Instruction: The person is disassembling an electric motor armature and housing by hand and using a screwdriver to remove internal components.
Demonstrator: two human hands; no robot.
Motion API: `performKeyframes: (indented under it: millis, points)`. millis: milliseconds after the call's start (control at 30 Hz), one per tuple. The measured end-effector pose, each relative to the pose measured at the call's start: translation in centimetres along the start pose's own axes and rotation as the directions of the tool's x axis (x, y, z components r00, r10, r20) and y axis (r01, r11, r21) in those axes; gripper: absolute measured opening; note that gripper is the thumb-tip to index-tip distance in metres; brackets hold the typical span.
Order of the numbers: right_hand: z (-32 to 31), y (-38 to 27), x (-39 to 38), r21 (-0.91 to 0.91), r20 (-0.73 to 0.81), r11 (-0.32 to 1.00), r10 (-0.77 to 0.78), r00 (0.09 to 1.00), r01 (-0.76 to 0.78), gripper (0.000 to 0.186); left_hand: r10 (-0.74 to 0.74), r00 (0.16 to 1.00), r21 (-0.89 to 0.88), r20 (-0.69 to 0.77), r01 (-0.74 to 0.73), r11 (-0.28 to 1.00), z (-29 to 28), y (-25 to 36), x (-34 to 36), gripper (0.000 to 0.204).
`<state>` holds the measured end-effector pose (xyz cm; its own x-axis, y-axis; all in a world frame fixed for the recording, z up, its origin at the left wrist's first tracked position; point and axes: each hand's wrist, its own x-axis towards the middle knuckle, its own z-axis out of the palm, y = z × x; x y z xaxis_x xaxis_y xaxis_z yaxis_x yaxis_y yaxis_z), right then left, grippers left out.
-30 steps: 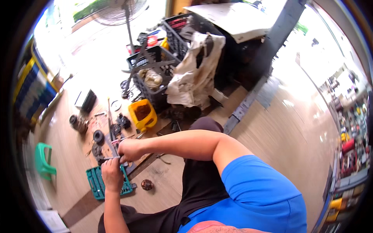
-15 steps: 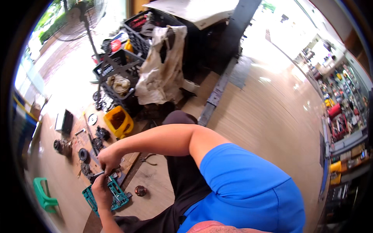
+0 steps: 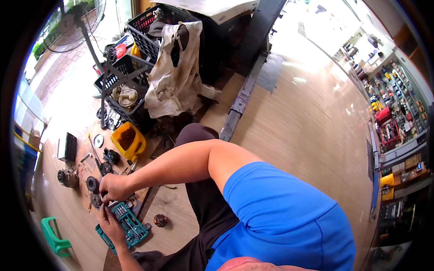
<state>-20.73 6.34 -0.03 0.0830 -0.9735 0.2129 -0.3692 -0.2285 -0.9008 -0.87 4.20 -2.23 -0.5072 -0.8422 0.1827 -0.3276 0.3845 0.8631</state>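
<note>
My right hand [image 3: 115,186] reaches across over the brown board, fingers bent down beside a dark round machine part [image 3: 96,200]. What it grips, if anything, is hidden under the fingers. Just below it is my left hand [image 3: 111,223], its fingers stretched up toward the same part and the right fingertips. Partly behind the left wrist lies an open teal tool case [image 3: 131,222] with several metal sockets and bits in it. A black ring-shaped part [image 3: 92,183] sits just beyond the right hand.
Around the board [image 3: 83,149] are a cut yellow jug [image 3: 129,141], a metal disc [image 3: 98,141], a black box [image 3: 67,147] and a motor-like part [image 3: 68,177]. A copper-coloured rotor [image 3: 160,220] lies on the floor. Black crates [image 3: 118,101], a green stool [image 3: 55,237] and a fan [image 3: 74,22] stand around.
Both hands have shifted slightly left within the view, and the dark bar-like tool between them no longer shows. My left fingers have straightened. The whole view has turned a little.
</note>
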Motion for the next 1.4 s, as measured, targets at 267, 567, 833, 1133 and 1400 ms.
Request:
performKeyframes:
  millis: [267, 567, 833, 1133, 1400]
  points:
    - [2.3, 1.4, -0.4, -0.008, -0.218, 0.997, 0.078, 0.973, -0.082, 0.020, -0.064, 0.995, 0.097, -0.080, 0.071, 0.993, 2.7, 0.2, 0.4, 0.036]
    - [-0.9, 0.7, 0.0, 0.052, -0.078, 0.997, 0.067, 0.995, -0.064, 0.023, -0.399, 0.862, -0.625, 0.313, 0.503, 0.597, 1.0, 1.5, 1.3, 0.028]
    - [0.4, -0.6, 0.2, 0.053, -0.137, 0.998, -0.007, 0.991, 0.014, 0.023, -0.361, 0.906, -0.614, 0.222, 0.417, 0.670, 0.1, 1.7, 1.1, 0.020]
    - [1.5, -0.5, -0.5, -0.105, -0.227, 0.985, 0.110, 0.968, -0.137, 0.028, -0.091, 0.996, 0.225, -0.012, 0.091, 0.970, 1.4, 1.6, 1.7, 0.025]
    - [2.5, 1.1, 1.2, -0.091, -0.240, 0.956, 0.252, 0.938, -0.280, 0.023, 0.123, 0.992, 0.508, 0.039, -0.125, 0.852, 1.4, 0.0, 1.5, 0.029]
